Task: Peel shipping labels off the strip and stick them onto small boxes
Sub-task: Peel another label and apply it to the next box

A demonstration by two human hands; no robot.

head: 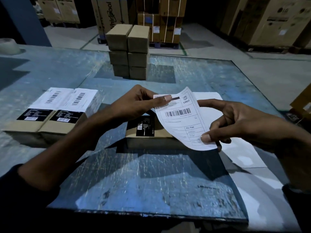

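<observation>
A white shipping label (181,120) with a barcode hangs curved in the air over the table's middle. My left hand (134,105) pinches its top left corner. My right hand (239,125) pinches its bottom right corner between thumb and finger. Below the label lies a small brown box (149,130) with a black sticker on its side; its top is partly hidden by the label. Two small boxes (55,108) at the left carry white barcode labels on top. White backing paper (242,157) lies on the table at the right, under my right hand.
A stack of several plain brown boxes (129,52) stands at the far middle of the blue glass-topped table (151,179). A tape roll (8,46) sits at the far left edge. Large appliance cartons (269,21) line the floor behind.
</observation>
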